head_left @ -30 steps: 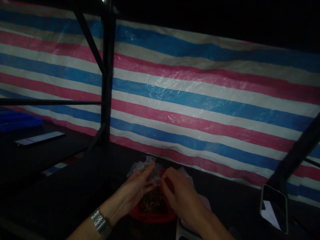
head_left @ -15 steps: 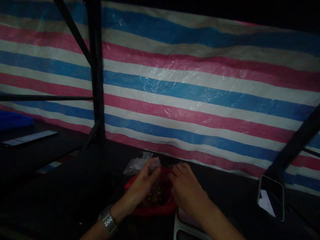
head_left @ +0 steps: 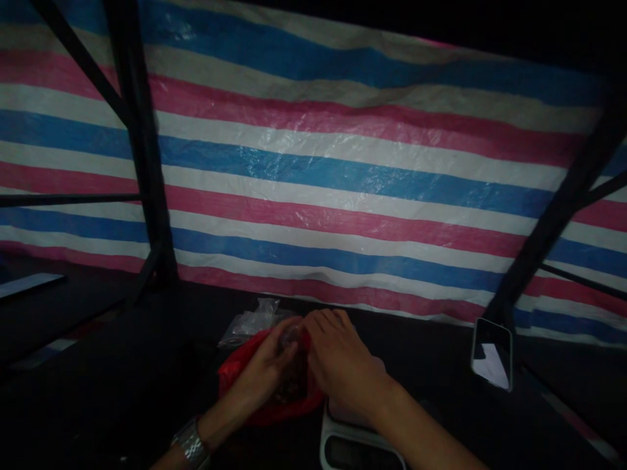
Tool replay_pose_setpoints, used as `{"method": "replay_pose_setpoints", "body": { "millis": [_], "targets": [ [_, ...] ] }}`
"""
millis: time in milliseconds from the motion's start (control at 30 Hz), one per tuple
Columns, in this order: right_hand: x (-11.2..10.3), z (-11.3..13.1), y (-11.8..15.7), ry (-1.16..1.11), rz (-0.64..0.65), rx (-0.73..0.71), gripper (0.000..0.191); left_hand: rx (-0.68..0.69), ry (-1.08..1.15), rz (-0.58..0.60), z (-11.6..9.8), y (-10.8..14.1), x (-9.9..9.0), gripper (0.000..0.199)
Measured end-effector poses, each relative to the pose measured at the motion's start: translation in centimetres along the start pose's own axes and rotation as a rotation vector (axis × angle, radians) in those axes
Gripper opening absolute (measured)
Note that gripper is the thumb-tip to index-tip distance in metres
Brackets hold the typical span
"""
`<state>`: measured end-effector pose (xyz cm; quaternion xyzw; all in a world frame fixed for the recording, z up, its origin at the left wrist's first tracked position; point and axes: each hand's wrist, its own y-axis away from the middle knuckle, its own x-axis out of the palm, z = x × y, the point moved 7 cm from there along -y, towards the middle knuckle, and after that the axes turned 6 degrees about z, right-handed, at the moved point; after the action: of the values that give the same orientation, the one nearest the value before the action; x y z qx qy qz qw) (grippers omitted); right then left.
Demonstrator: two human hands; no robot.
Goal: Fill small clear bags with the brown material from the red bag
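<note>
My left hand (head_left: 269, 365), with a metal watch (head_left: 191, 444) on its wrist, is closed on a small clear bag (head_left: 290, 336) over a red container (head_left: 232, 375). Small brownish pieces (head_left: 287, 390) lie inside the container. My right hand (head_left: 337, 356) is at the container's right side, its fingers bent together close to the bag; whatever is between them is hidden. Behind the container lie crumpled clear plastic bags (head_left: 252, 322). A white device with a dark display (head_left: 360, 454), which looks like a scale, sits partly under my right forearm.
A phone (head_left: 492, 356) leans against a dark frame post at the right. Another flat, pale-screened device (head_left: 29, 284) lies at the far left. Dark metal posts (head_left: 142, 150) stand before a striped plastic sheet (head_left: 343, 215) behind the dark table (head_left: 416, 339).
The view has shifted right, so the surroundings appear further left. My right hand has moved in from the container's right side towards my left hand, and their fingers are now close together.
</note>
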<state>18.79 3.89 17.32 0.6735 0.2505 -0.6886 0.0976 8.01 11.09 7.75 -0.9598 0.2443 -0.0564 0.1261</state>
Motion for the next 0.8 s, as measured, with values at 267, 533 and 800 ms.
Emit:
{"method": "replay_pose_setpoints", "body": {
  "millis": [267, 533, 800],
  "targets": [
    [-0.6, -0.5, -2.4, 0.074, -0.039, -0.064, 0.018, 0.008, 0.045, 0.132, -1.7, 0.1, -0.1, 0.073],
    [-1.1, -0.6, -3.3, -0.034, -0.043, 0.015, 0.012, -0.048, 0.078, 0.177, 1.7, 1.6, -2.4, 0.095],
    [-1.0, 0.6, -4.3, -0.1, -0.056, 0.039, 0.012, 0.0, 0.053, 0.142, 1.9, 2.3, -3.3, 0.09]
  ]
}}
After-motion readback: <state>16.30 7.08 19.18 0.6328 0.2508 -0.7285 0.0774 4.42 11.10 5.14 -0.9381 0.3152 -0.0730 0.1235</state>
